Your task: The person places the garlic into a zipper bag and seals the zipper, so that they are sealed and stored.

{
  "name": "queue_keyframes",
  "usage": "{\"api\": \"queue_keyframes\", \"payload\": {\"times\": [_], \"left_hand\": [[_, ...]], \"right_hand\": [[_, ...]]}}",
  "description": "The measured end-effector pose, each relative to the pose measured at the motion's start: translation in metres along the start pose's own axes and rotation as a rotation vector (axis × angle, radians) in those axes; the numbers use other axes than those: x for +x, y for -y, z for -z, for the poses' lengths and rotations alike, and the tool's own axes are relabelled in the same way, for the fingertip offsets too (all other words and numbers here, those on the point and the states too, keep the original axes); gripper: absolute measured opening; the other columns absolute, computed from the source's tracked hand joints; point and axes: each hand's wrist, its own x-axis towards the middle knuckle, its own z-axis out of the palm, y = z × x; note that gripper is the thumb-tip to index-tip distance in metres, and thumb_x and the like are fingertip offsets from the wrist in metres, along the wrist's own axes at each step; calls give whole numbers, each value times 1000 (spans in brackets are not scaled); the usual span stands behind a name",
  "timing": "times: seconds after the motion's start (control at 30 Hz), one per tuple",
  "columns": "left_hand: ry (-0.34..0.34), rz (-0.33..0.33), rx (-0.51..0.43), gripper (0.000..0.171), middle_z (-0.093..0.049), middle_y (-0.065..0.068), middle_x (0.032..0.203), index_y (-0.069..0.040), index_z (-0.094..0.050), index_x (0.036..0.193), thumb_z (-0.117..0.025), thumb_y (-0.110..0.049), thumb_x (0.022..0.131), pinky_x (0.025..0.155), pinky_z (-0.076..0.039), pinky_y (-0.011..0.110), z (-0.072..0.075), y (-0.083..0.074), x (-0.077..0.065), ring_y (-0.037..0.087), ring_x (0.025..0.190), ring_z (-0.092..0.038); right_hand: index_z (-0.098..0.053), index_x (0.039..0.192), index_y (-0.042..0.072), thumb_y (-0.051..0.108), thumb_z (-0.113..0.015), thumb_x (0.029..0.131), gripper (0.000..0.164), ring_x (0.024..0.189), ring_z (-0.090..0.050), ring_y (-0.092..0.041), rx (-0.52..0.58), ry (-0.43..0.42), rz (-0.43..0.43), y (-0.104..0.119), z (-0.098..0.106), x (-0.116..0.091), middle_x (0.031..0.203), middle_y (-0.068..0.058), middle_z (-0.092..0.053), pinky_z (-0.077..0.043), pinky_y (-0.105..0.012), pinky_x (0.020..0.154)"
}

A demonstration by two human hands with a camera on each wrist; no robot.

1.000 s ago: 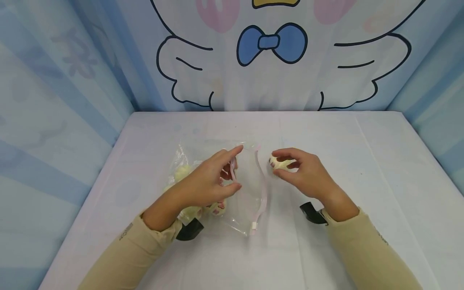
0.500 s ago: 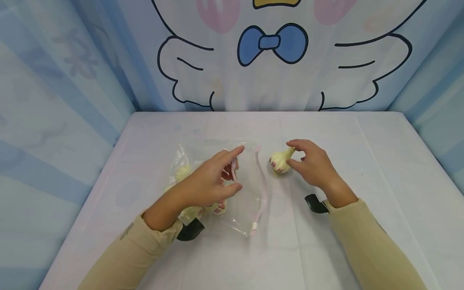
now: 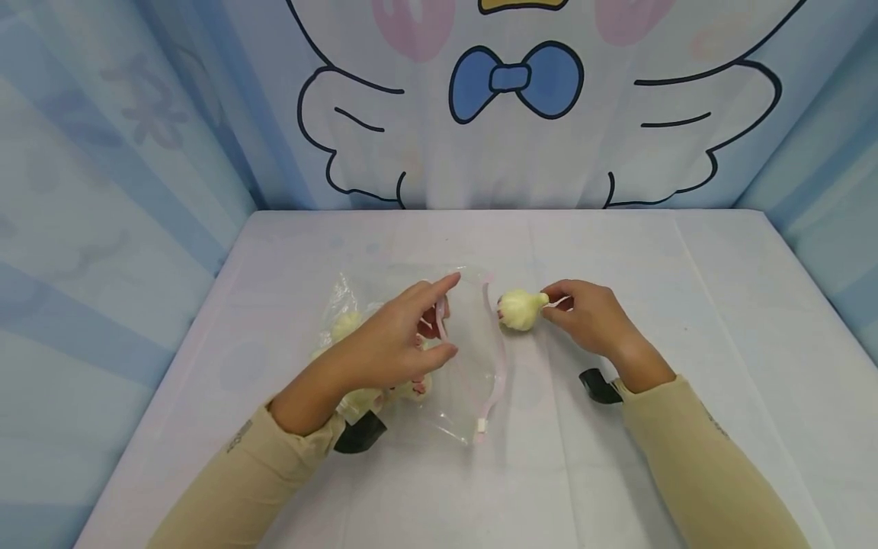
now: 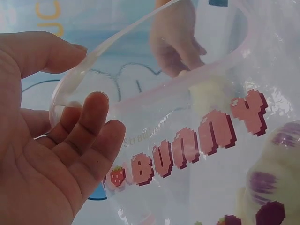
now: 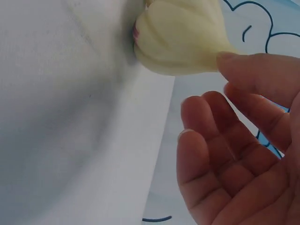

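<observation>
A garlic bulb point(image 3: 520, 309), pale yellow with purple marks at its base, sits just right of the bag's mouth in the head view. My right hand point(image 3: 583, 316) pinches its stem between thumb and index finger; the other fingers are curled loosely in the right wrist view. A clear plastic slider bag point(image 3: 469, 374) with pink edging lies to the left. My left hand point(image 3: 394, 335) holds one side of its mouth, lower fingers curled at the rim point(image 4: 70, 77), thumb and index spread. Several more garlic bulbs point(image 3: 414, 387) are inside the bag, partly hidden under the left hand.
A white cloth covers the table point(image 3: 658, 457). Patterned curtains point(image 3: 507, 160) hang behind it and along both sides. A white slider point(image 3: 482, 425) sits at the near end of the bag's pink closure.
My right hand has shifted its grip from the bulb's body to its stem. The garlic bulb has turned and moved slightly left toward the bag's mouth. The left hand stays in place.
</observation>
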Motion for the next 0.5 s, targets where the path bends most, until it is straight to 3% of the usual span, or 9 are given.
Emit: {"api": "queue_keyframes", "payload": {"times": [0.17, 0.33, 0.5], "left_hand": [[3, -1, -3, 77, -48, 5, 104, 2, -30, 154, -71, -7, 89, 87, -53, 30, 0, 0, 0, 17, 95, -56], [8, 7, -2, 77, -48, 3, 104, 1, -30, 154, -71, -8, 89, 86, -53, 28, 0, -1, 0, 17, 95, -57], [5, 7, 8, 78, -48, 4, 104, 1, -30, 154, -71, -8, 89, 86, -53, 29, -1, 0, 0, 18, 95, -57]], "right_hand": [[-57, 136, 1, 12, -63, 94, 44, 106, -62, -33, -12, 4, 73, 4, -1, -2, 130, -20, -58, -49, -49, 87], [-64, 117, -1, 10, -59, 94, 25, 101, -65, -32, -8, -66, 85, 7, -2, -7, 115, -18, -65, -52, -47, 84], [-64, 107, 1, 6, -60, 89, 20, 97, -66, -30, 21, -129, 97, 9, 5, -18, 107, -16, -67, -53, -44, 78]]}}
